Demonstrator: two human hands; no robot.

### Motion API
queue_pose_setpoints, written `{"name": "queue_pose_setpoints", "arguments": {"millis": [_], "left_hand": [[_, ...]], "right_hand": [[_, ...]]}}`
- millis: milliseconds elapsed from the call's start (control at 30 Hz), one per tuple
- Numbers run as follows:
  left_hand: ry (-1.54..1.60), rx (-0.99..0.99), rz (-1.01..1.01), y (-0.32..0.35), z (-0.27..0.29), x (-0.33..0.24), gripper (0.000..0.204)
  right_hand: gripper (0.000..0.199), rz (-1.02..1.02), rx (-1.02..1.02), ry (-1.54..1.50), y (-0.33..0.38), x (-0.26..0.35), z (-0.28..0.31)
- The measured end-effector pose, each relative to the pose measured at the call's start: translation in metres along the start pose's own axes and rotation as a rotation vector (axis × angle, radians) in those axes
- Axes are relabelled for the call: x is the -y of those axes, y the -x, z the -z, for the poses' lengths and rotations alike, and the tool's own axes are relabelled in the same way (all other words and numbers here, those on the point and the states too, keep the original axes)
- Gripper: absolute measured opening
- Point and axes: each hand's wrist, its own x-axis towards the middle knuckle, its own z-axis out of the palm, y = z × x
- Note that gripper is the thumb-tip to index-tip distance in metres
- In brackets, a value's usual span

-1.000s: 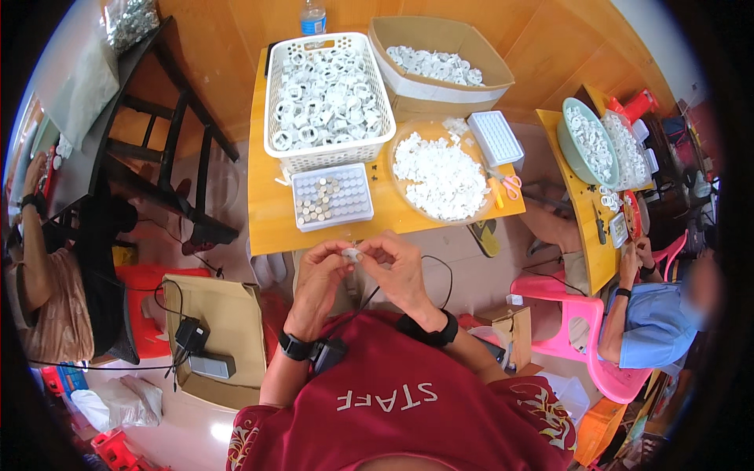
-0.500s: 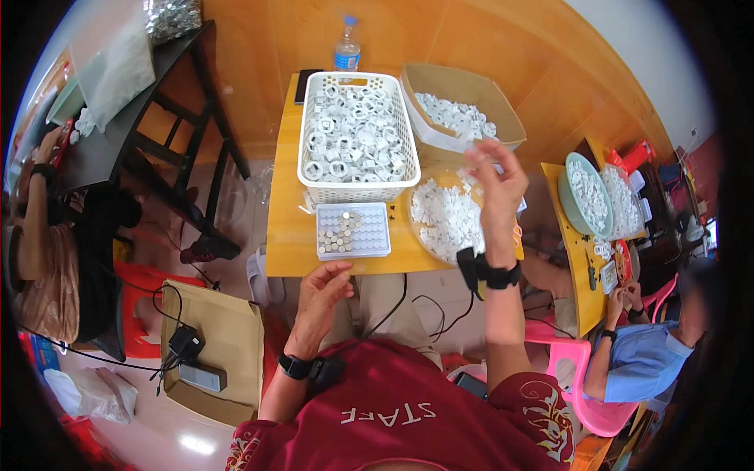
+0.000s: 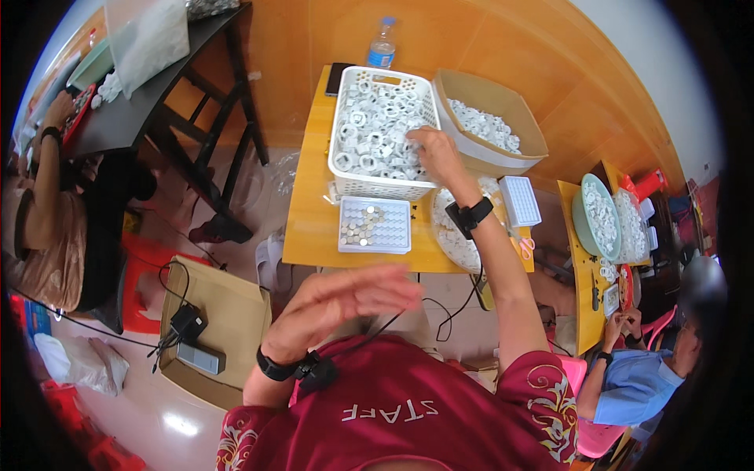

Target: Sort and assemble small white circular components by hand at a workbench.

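My right hand (image 3: pixel 441 161) reaches over the right side of a white plastic basket (image 3: pixel 385 190) heaped with small white ring-shaped plastic parts (image 3: pixel 373 129). Its fingers are bent together at the heap, and whatever they pinch is hidden. Held in front of my chest, in the air short of the table edge, my left hand (image 3: pixel 345 304) has its fingers stretched out and slightly blurred; nothing shows in it. A white tray (image 3: pixel 393 244) with rows of round pockets, some holding small silvery discs (image 3: pixel 359 235), lies before the basket. Under my right forearm a round tray (image 3: pixel 437 224) of small white pieces is partly hidden.
Beside the basket stands a cardboard box (image 3: pixel 534 141) of white parts; a bottle (image 3: pixel 382 47) is behind. Another pocketed tray (image 3: pixel 521 201) and pink scissors (image 3: pixel 527 248) lie at the right. A co-worker in blue (image 3: pixel 636 377) sits right, another person (image 3: pixel 47 228) left.
My right hand has moved left from above the round tray to the basket. The left hand has risen toward me and straightened its fingers. The view has shifted a little.
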Motion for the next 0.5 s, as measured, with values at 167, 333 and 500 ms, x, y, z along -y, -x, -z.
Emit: {"name": "queue_pose_setpoints", "arguments": {"millis": [167,333,500], "left_hand": [[0.155,0.213,0.020,0.045,-0.028,-0.042,0.056],[0.134,0.295,-0.032,0.015,-0.035,-0.026,0.057],[0.086,0.386,-0.063,-0.006,-0.044,-0.008,0.058]], "right_hand": [[0.024,-0.042,0.110,0.011,-0.005,0.000,-0.001],[0.019,-0.059,0.114,-0.007,-0.004,0.000,-0.007],[0.016,-0.063,0.062,0.014,0.001,-0.003,-0.014]]}}
